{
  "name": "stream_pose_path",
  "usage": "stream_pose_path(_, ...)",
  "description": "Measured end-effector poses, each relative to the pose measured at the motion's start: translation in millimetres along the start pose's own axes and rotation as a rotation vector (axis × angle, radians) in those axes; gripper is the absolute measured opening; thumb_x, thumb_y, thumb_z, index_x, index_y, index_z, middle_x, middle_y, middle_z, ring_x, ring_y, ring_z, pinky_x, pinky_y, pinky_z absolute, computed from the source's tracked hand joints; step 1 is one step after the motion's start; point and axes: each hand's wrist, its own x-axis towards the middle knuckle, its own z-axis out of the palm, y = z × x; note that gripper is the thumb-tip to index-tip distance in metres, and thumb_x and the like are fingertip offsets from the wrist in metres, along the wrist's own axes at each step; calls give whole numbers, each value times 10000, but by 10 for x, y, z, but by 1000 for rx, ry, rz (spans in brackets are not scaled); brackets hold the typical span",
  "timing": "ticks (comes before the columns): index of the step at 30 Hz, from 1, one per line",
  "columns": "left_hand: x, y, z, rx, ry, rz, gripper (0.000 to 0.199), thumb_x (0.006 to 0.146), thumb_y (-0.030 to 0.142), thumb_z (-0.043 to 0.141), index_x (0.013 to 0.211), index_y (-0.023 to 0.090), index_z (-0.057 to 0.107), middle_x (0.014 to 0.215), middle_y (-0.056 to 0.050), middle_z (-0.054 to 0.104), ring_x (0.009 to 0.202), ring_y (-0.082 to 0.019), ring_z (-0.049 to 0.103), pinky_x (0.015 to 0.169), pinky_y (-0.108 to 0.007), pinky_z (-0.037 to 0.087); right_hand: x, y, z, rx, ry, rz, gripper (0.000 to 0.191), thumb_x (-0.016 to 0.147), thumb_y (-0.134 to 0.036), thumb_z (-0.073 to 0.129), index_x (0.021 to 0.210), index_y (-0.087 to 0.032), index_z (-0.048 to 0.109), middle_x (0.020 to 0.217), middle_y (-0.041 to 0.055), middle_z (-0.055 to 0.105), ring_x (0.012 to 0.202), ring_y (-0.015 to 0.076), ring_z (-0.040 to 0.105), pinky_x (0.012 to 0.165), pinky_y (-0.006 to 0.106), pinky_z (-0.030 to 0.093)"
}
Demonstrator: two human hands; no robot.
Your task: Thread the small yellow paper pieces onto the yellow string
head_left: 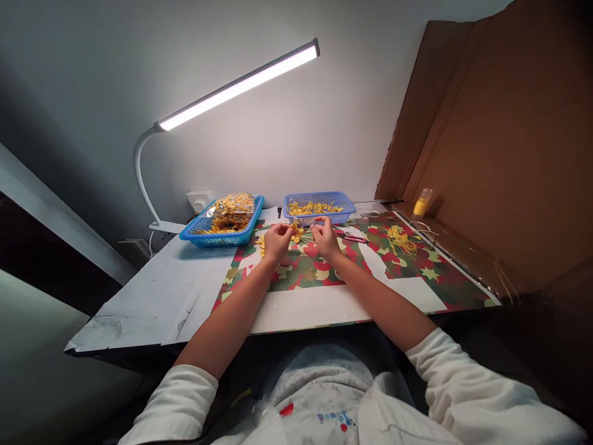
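Above the middle of the patterned sheet, my left hand (278, 242) is closed in a pinch on a small yellow petal-like piece (296, 232). Close by on the right, my right hand (325, 240) is also pinched, its fingertips near that piece; whatever they hold is too small to make out. More yellow pieces (260, 246) lie beside and partly behind my left hand. A slim tool with pink handles (353, 237) rests just right of my right hand, its other end hidden behind the fingers.
A blue basket (186, 237) with yellow pieces and a clear bag stands left; a lilac basket (345, 204) of yellow bits is behind my hands. Yellow strands (401, 241) and a small bottle (422, 203) are right, by a cardboard wall (504, 142). A lamp (241, 86) hangs above.
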Motion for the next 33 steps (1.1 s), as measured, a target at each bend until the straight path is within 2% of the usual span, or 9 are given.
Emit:
stream_pose_path(2,-21,10,-6,111,27,-6,91,659,261,604,651,171,605,643,-10,662,635,-145,607,617,-238,435,85,42,-102,-50,102,-6,150,879,-328,385,983,-228,429,583,-47,450,544,146,448,569,266,382)
stream_pose_path(6,-68,37,-10,282,61,36,77,668,238,593,619,179,602,619,-9,646,621,-157,597,607,-247,411,137,71,-249,-296,412,-98,101,794,-272,465,866,-216,510,853,75,562,833,215,510,795,356,408)
stream_pose_path(8,-89,58,-7,356,98,93,76,677,240,597,621,189,597,620,-9,641,636,-166,591,634,-260,412,71,11,-240,-395,359,-174,67,768,-262,502,802,-213,532,860,84,576,850,224,515,814,361,400)
stream_pose_path(11,-123,93,9,418,127,171,66,694,234,593,638,200,587,654,-12,649,670,-174,591,687,-274,420,-82,-132,-127,-443,40,-185,122,784,-308,530,707,-213,534,666,14,564,657,172,520,664,294,397)
stream_pose_path(13,-147,114,26,414,113,201,59,706,226,583,653,202,587,686,-15,655,686,-174,593,710,-276,426,-161,-210,-42,-463,-61,-134,130,791,-315,540,716,-209,552,615,-7,568,591,151,516,594,266,367)
stream_pose_path(17,-189,132,58,360,60,230,51,710,216,582,661,206,591,688,-10,645,686,-173,585,730,-281,430,-192,-251,12,-470,-23,-41,102,809,-296,523,805,-209,577,608,-11,594,587,153,544,564,249,353)
stream_pose_path(22,-213,133,71,345,5,254,46,713,223,587,670,209,596,720,-19,649,710,-181,574,754,-295,423,-164,-220,-41,-498,0,-38,89,808,-284,516,788,-212,564,668,21,631,643,180,575,585,260,371)
stream_pose_path(27,-219,142,64,321,13,262,42,701,222,599,660,212,598,707,-13,638,712,-180,569,753,-289,420,-164,-204,-62,-491,21,-79,153,831,-271,451,791,-209,585,671,26,636,643,182,572,584,257,373)
stream_pose_path(33,-204,124,64,359,24,229,97,703,223,575,609,203,559,625,4,604,638,-153,541,679,-267,397,-158,-187,-67,-402,56,1,206,760,-208,490,846,-199,677,616,0,623,596,163,554,595,261,401)
